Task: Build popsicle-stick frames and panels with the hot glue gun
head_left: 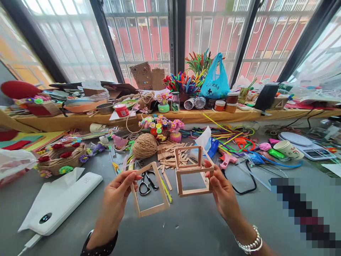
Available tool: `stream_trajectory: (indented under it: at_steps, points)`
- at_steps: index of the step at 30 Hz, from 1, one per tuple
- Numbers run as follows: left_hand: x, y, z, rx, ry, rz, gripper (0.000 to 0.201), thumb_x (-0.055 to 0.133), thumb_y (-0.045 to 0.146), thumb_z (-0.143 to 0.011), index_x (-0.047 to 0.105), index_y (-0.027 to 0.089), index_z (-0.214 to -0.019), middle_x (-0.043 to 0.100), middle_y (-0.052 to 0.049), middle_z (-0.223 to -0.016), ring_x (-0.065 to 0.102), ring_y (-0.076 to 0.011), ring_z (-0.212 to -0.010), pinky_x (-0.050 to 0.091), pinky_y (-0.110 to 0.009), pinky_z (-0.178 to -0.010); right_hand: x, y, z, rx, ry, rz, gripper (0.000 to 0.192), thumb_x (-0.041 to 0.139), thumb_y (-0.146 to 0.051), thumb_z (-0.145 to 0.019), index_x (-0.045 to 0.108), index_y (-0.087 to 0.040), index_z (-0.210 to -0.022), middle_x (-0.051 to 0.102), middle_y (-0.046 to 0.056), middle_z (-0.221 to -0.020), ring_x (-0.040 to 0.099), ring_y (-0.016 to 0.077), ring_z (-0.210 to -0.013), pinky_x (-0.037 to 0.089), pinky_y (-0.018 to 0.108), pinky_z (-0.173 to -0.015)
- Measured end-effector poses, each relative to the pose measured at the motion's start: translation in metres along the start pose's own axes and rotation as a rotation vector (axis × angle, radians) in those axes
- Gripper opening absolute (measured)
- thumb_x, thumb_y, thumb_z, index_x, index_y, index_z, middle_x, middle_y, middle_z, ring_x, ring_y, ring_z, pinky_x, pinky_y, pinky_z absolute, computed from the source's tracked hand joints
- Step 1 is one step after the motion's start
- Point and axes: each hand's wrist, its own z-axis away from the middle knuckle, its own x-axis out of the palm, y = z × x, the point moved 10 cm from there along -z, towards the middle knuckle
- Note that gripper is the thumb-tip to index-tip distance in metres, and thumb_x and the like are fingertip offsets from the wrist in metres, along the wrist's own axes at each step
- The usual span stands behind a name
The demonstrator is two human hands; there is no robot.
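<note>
My left hand point(117, 195) pinches the upper left edge of a flat four-sided frame made of craft sticks point(153, 211), holding it tilted above the table. In my right hand point(222, 192) is a box-like craft-stick structure point(195, 192), gripped at its right side between thumb and fingers. The two wooden pieces are apart, side by side. Behind them lies a heap of loose craft sticks point(169, 180). Pliers or scissors with black handles point(145, 188) show through the opening of the flat frame.
A ball of twine point(144, 145) sits behind the sticks, and a pink glue gun point(227, 159) with its black cord lies to the right. A white power bank point(71, 202) rests on tissue at left. A kitchen scale point(314, 153) stands far right.
</note>
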Motion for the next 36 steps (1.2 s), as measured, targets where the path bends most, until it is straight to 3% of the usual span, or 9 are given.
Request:
stream_trajectory:
  at_steps: [4, 9, 13, 16, 22, 27, 31, 36]
  points:
    - [-0.005, -0.04, -0.006, -0.202, -0.056, -0.116, 0.034, 0.077, 0.037, -0.046, 0.063, 0.015, -0.067, 0.065, -0.001, -0.058, 0.056, -0.0102, -0.047, 0.047, -0.019, -0.049, -0.004, -0.003, -0.003, -0.035, 0.005, -0.096, 0.018, 0.052, -0.041, -0.078, 0.063, -0.026, -0.078, 0.042, 0.0, -0.129, 0.026, 0.0209, -0.125, 0.022, 0.038, -0.1]
    - [0.035, -0.068, 0.001, -0.302, -0.236, -0.229, 0.028, 0.072, 0.035, -0.057, 0.06, 0.013, -0.07, 0.068, -0.005, -0.065, 0.059, -0.0122, -0.046, 0.048, -0.022, -0.051, 0.009, -0.012, 0.002, -0.031, -0.064, -0.227, 0.016, 0.053, -0.04, -0.078, 0.062, -0.027, -0.076, 0.035, -0.002, -0.135, 0.022, 0.0213, -0.127, 0.024, 0.041, -0.1]
    - [0.075, -0.067, 0.002, -0.318, -0.291, -0.027, 0.021, 0.069, 0.029, -0.062, 0.058, 0.013, -0.07, 0.068, -0.004, -0.066, 0.061, -0.0115, -0.049, 0.047, -0.02, -0.05, 0.028, -0.018, 0.013, -0.054, -0.179, -0.201, 0.022, 0.05, -0.043, -0.078, 0.06, -0.026, -0.069, 0.03, -0.004, -0.137, 0.018, 0.0218, -0.128, 0.018, 0.042, -0.102]
    - [0.091, -0.065, 0.003, -0.335, -0.286, 0.153, 0.014, 0.061, 0.026, -0.072, 0.058, 0.013, -0.078, 0.069, -0.006, -0.075, 0.064, -0.0129, -0.058, 0.048, -0.019, -0.052, 0.034, -0.016, 0.02, -0.06, -0.232, -0.126, 0.021, 0.051, -0.043, -0.078, 0.061, -0.026, -0.07, 0.028, -0.005, -0.138, 0.016, 0.0227, -0.128, 0.015, 0.042, -0.103]
    - [0.1, -0.075, 0.02, -0.499, -0.245, 0.389, 0.021, 0.042, 0.02, -0.085, 0.058, 0.009, -0.092, 0.067, -0.013, -0.092, 0.065, -0.0179, -0.074, 0.051, -0.026, -0.065, 0.035, -0.013, 0.023, -0.064, -0.27, -0.031, 0.021, 0.051, -0.043, -0.078, 0.062, -0.027, -0.071, 0.023, -0.005, -0.14, 0.013, 0.0243, -0.129, 0.016, 0.044, -0.101]
    - [0.108, -0.073, 0.032, -0.617, -0.214, 0.553, 0.027, 0.033, 0.019, -0.088, 0.056, 0.006, -0.097, 0.067, -0.012, -0.083, 0.064, -0.018, -0.076, 0.049, -0.029, -0.074, 0.034, -0.008, 0.022, -0.052, -0.282, -0.006, 0.021, 0.051, -0.045, -0.077, 0.062, -0.029, -0.072, 0.042, 0.0, -0.13, 0.021, 0.0238, -0.127, 0.021, 0.045, -0.099]
    - [0.117, -0.071, 0.038, -0.688, -0.243, 0.669, 0.029, 0.028, 0.019, -0.089, 0.053, 0.008, -0.102, 0.064, -0.012, -0.084, 0.061, -0.0126, -0.063, 0.049, -0.024, -0.06, 0.031, -0.007, 0.02, -0.056, -0.269, -0.026, 0.022, 0.05, -0.047, -0.076, 0.062, -0.029, -0.074, 0.041, 0.001, -0.131, 0.02, 0.0236, -0.127, 0.022, 0.045, -0.099]
    - [0.127, -0.069, 0.044, -0.734, -0.34, 0.729, 0.029, 0.028, 0.024, -0.089, 0.053, 0.01, -0.092, 0.059, -0.015, -0.091, 0.047, -0.0054, -0.048, 0.041, -0.017, -0.047, 0.031, -0.005, 0.018, -0.057, -0.267, -0.056, 0.024, 0.049, -0.048, -0.076, 0.062, -0.027, -0.077, 0.034, 0.0, -0.135, 0.018, 0.024, -0.128, 0.021, 0.045, -0.1]
